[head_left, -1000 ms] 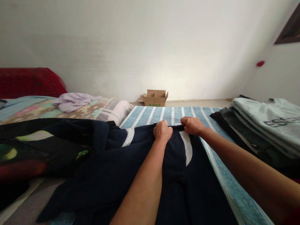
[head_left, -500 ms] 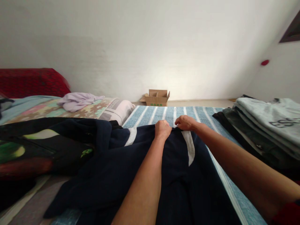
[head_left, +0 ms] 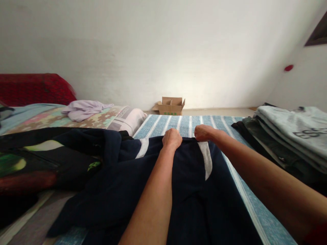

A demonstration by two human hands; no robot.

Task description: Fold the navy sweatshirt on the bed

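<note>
Fingers of left hand (head_left: 172,138) and right hand (head_left: 203,132) clenched on the far edge of the garment (head_left: 190,166), slight gap between them. Held edge runs crosswise over the striped sheet (head_left: 158,124); cloth spreads from there toward the person, part trailing left. Right hand nearer the right side, just beyond a pale strip (head_left: 206,160); left hand further in.

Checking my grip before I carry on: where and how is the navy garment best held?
I'd probably take the navy garment by its far edge, from above, hands apart: the left hand and right hand grip it there, and the edge runs nearly straight between them.
</note>
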